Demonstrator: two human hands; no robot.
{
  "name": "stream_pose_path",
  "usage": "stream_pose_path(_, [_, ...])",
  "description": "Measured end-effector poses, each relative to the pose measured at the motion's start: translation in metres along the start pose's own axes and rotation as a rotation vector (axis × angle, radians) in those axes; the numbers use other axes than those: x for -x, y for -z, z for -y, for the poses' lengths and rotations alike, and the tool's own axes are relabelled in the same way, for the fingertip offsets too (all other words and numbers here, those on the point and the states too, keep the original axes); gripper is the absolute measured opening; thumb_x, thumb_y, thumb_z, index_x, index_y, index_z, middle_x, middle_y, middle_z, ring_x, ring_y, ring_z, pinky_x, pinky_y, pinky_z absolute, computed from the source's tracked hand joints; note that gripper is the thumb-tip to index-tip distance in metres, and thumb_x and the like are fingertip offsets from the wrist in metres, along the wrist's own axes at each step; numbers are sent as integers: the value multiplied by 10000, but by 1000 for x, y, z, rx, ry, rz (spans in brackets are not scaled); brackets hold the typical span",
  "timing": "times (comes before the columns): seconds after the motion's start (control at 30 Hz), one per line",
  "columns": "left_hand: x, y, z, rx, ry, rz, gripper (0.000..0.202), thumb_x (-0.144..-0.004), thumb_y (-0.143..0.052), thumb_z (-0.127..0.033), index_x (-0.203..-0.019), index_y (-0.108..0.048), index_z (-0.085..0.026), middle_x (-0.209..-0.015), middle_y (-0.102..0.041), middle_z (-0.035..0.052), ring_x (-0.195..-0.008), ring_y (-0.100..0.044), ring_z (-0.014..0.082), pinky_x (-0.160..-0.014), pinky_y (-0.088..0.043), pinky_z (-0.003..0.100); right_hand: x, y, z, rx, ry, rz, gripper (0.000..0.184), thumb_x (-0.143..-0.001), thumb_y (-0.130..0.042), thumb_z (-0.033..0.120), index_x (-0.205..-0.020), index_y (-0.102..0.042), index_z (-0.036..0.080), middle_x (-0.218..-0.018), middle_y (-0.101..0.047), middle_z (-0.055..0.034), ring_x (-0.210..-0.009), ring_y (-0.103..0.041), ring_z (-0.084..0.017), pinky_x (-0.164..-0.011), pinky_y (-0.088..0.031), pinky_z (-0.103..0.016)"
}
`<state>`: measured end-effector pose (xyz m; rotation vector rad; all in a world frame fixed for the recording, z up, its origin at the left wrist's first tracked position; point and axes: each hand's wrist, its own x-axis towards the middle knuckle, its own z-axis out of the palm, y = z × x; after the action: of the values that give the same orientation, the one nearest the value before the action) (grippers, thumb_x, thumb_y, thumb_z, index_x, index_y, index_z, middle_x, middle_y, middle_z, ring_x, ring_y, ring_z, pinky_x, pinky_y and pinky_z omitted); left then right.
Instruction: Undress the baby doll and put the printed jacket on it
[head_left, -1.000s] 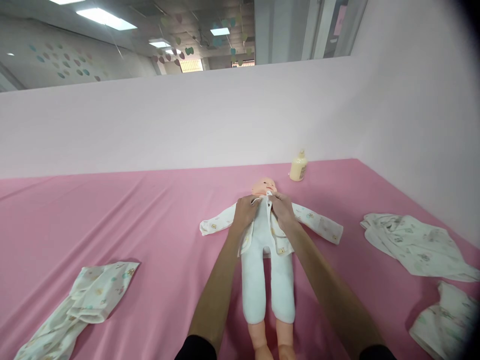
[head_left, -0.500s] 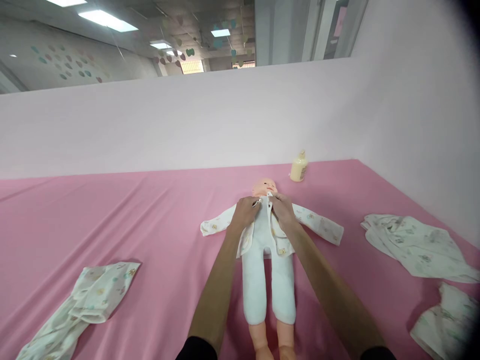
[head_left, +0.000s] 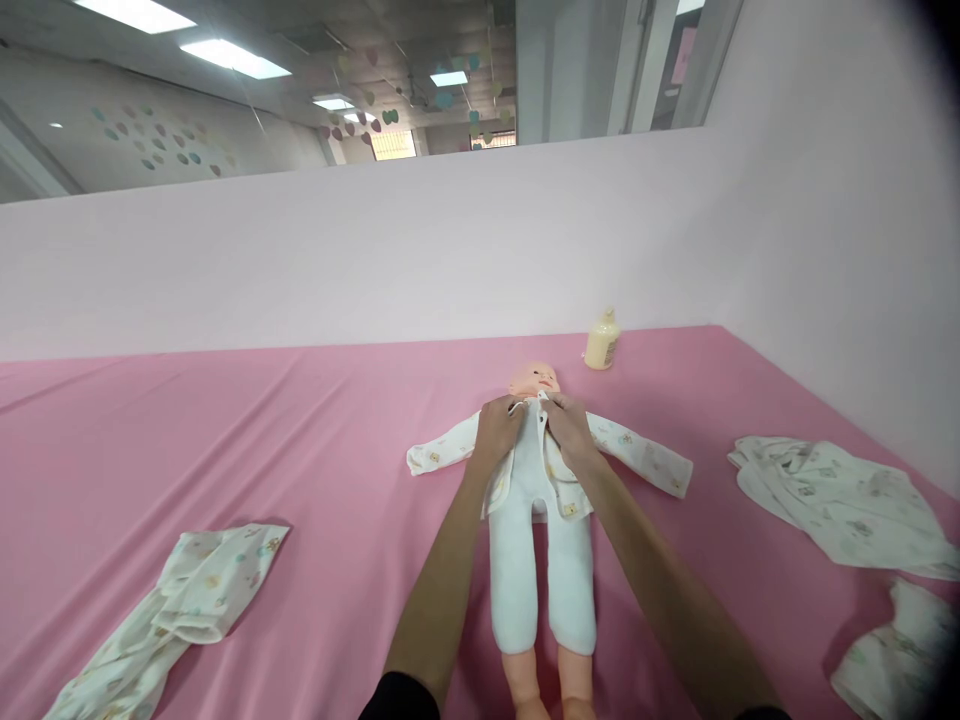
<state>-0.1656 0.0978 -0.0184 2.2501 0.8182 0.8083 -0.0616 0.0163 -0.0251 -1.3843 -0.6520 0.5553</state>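
pink sheet (head_left: 225, 440), white printed jacket (head_left: 637, 455), cream bottle (head_left: 602, 342)

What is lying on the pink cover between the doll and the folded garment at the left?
Nothing. In the head view, the pink cover is bare between the doll and the folded garment.

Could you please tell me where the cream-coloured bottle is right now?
In the head view, the cream bottle stands upright at the far edge of the pink table, against the partition, just beyond and right of the doll's head.
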Motion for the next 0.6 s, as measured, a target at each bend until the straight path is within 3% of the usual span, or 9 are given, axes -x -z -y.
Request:
stream_pose_path(0.13, [0, -8, -2, 65, 62, -59, 274, -898, -473, -238, -884, -733, -155, -936, -743, 63, -841, -635, 168, -766, -428, 262, 1, -1, 0, 95, 51, 37, 215, -771, -531, 325, -612, -432, 220, -575, -379, 55, -555, -345, -116, -528, -275, -250])
stream_pose_path(0.3, [1, -14, -5, 130, 27, -88, 275, -905, -476, -244, -921, -741, -174, -975, -747, 60, -865, -643, 161, -795, -431, 255, 1, -2, -1, 263, 143, 79, 230, -807, -488, 311, -602, -454, 215, -562, -457, 39, -575, -414, -132, -553, -287, -254])
stream_pose_path(0.6, [2, -13, -6, 122, -3, -85, 259, -890, -471, -221, -779, -700, -172, -857, -727, 36, -759, -593, 138, -698, -379, 242, -2, -2, -3, 501, 233, 76, 273, -896, -420, 308, -639, -449, 222, -601, -506, 23, -591, -455, -153, -583, -320, -273])
